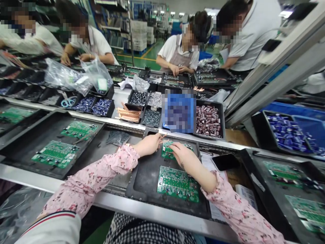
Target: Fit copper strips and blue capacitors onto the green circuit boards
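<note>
My left hand (149, 144) is closed above the far end of a black tray (142, 179), its fingertips pinched on what looks like a thin copper-coloured strip (164, 136). Beside it, my right hand (185, 154) reaches over the far green circuit board (166, 153), fingers bent together with the tips down at its surface. Whatever those fingers hold is too small to make out, and the hand covers part of that board. Nearer to me in the same tray lies a second green circuit board (177, 183), set with small components.
Behind the tray stand bins of copper-coloured strips (129, 114), dark small parts (151, 117) and brown capacitors (208, 118), beside a blue bin (191, 112). Another tray (15, 149) with boards lies left. A phone (225, 162) rests at right. Several co-workers sit or stand opposite.
</note>
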`<action>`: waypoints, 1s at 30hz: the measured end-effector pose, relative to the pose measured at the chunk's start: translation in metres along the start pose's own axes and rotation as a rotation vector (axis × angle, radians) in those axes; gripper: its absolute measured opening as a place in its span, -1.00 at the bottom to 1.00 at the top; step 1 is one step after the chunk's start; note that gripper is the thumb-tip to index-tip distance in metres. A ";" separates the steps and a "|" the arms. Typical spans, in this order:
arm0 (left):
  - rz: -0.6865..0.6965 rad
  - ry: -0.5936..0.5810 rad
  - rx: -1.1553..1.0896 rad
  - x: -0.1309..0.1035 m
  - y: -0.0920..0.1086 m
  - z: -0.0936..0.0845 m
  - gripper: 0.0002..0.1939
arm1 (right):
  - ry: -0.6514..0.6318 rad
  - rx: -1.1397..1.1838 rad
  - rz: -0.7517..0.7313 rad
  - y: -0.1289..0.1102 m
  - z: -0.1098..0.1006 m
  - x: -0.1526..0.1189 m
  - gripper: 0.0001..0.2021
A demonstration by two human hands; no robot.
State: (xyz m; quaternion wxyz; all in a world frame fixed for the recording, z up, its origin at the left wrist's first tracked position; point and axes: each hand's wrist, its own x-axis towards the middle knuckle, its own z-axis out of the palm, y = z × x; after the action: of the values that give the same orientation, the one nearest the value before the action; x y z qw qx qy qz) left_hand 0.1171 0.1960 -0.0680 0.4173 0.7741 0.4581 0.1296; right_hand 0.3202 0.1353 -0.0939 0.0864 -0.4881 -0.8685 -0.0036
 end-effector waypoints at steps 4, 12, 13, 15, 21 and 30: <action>-0.008 -0.254 -0.130 -0.012 0.022 0.009 -0.82 | 0.320 -0.019 -0.192 -0.023 -0.015 -0.019 -0.72; 0.116 -0.322 0.053 -0.035 0.035 0.028 -0.84 | 0.337 0.008 -0.211 -0.033 -0.011 -0.070 -0.74; 0.164 -0.275 0.150 -0.035 0.032 0.030 -0.83 | 0.311 0.043 -0.196 -0.031 -0.007 -0.076 -0.75; 0.213 -0.180 0.278 -0.033 0.024 0.030 -0.78 | 0.243 0.102 -0.169 -0.025 0.003 -0.088 -0.76; 0.114 -0.193 0.251 -0.032 0.009 0.024 -0.72 | 0.134 0.076 -0.149 -0.019 0.021 -0.106 -0.74; 0.041 -0.181 0.099 -0.039 -0.001 0.022 -0.80 | 0.104 0.033 -0.186 -0.016 0.025 -0.103 -0.71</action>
State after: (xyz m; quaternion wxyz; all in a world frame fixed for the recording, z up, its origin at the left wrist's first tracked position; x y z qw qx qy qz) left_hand 0.1081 0.1526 -0.0757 0.4154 0.8116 0.4083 0.0451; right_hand 0.3554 0.0418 -0.1327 0.1386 -0.4030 -0.9044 -0.0225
